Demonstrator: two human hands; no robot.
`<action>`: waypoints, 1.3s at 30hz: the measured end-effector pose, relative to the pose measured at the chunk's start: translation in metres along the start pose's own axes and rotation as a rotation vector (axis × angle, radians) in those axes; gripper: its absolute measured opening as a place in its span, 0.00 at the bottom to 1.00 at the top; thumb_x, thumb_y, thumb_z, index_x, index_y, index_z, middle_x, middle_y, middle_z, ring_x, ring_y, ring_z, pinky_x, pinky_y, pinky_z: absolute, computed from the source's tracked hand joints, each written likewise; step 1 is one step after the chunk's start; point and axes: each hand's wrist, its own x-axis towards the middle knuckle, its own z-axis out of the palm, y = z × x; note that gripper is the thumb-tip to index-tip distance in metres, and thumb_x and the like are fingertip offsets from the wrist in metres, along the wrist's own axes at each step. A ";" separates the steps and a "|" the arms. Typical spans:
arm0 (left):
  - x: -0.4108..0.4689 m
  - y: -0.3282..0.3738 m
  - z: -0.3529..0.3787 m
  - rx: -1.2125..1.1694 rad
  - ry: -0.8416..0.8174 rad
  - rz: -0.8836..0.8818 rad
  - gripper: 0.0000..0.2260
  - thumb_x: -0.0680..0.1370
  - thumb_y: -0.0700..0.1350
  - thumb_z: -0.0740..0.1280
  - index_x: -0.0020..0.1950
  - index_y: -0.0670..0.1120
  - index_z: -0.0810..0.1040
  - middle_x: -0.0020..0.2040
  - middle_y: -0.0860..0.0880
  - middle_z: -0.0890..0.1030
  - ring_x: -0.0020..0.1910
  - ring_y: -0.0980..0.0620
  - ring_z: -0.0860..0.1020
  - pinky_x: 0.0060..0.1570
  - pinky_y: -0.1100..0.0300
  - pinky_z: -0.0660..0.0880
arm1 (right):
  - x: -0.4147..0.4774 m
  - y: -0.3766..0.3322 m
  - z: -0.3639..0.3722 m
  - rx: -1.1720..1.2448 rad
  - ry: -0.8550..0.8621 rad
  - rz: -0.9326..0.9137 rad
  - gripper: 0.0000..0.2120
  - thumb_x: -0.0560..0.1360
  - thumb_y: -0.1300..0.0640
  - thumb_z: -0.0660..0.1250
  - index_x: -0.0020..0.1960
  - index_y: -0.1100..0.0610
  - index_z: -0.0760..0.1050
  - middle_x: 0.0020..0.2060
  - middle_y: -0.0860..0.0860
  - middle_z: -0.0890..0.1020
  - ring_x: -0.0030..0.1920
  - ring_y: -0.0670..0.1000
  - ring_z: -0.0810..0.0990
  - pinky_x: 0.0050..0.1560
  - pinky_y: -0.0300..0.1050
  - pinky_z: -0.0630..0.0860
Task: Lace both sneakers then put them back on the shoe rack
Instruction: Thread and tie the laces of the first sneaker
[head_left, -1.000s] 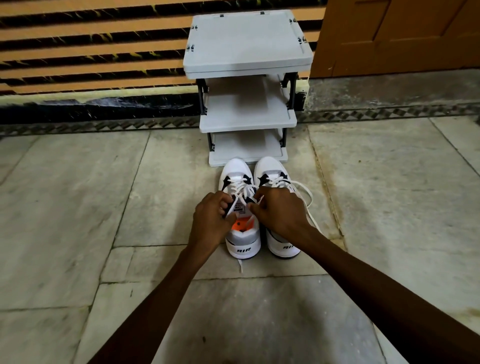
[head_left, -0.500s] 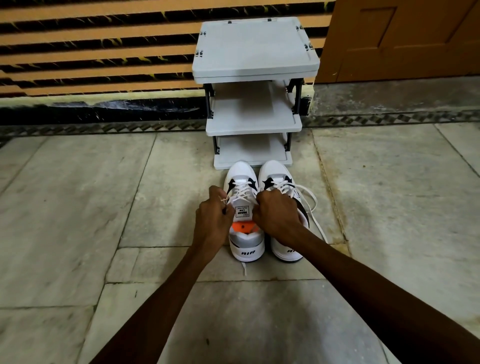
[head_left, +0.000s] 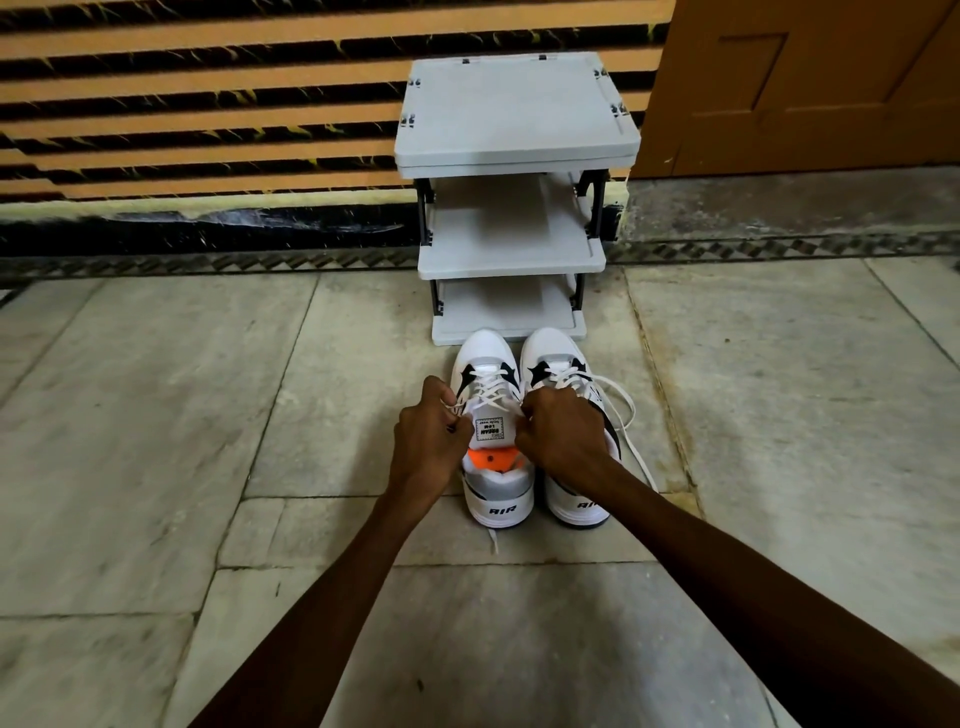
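Observation:
Two white sneakers with black accents stand side by side on the stone floor, toes toward the rack. The left sneaker (head_left: 493, 499) has an orange insole and a labelled tongue. My left hand (head_left: 428, 436) grips its lace end at the left eyelets. My right hand (head_left: 561, 434) grips the other lace end on the shoe's right side and covers part of the right sneaker (head_left: 550, 358). The right sneaker's loose lace (head_left: 626, 410) trails over its outer side to the floor. The grey three-shelf shoe rack (head_left: 511, 249) stands just beyond the toes, its shelves bare.
A striped orange and black wall (head_left: 208, 104) runs behind the rack, with a brown wooden door (head_left: 805, 88) to the right. A patterned tile border (head_left: 208, 265) lines the wall base. Stone floor slabs (head_left: 130, 415) stretch to both sides of the shoes.
My hands have drawn apart a little on the left sneaker, pulling its lace ends outward. The camera has tilted, so the rack and shoes sit lower in view.

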 end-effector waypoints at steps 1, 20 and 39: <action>0.000 0.000 0.000 0.004 -0.006 0.001 0.11 0.73 0.44 0.70 0.52 0.46 0.71 0.35 0.51 0.80 0.42 0.46 0.82 0.44 0.53 0.78 | 0.000 0.000 0.000 0.009 -0.005 0.011 0.14 0.72 0.46 0.67 0.45 0.57 0.81 0.42 0.57 0.84 0.45 0.59 0.83 0.39 0.43 0.71; 0.008 -0.009 0.001 0.280 -0.199 -0.135 0.20 0.76 0.62 0.62 0.45 0.44 0.77 0.52 0.42 0.76 0.58 0.40 0.72 0.56 0.50 0.70 | 0.011 0.012 -0.022 0.350 -0.261 0.100 0.21 0.63 0.52 0.80 0.51 0.60 0.79 0.29 0.54 0.84 0.22 0.44 0.78 0.43 0.48 0.80; 0.014 0.010 0.002 -0.352 -0.035 -0.232 0.14 0.79 0.50 0.64 0.38 0.45 0.81 0.29 0.55 0.78 0.24 0.62 0.71 0.32 0.62 0.66 | 0.011 0.005 -0.015 0.188 -0.210 0.039 0.15 0.60 0.50 0.80 0.42 0.56 0.83 0.41 0.53 0.85 0.43 0.53 0.83 0.42 0.46 0.78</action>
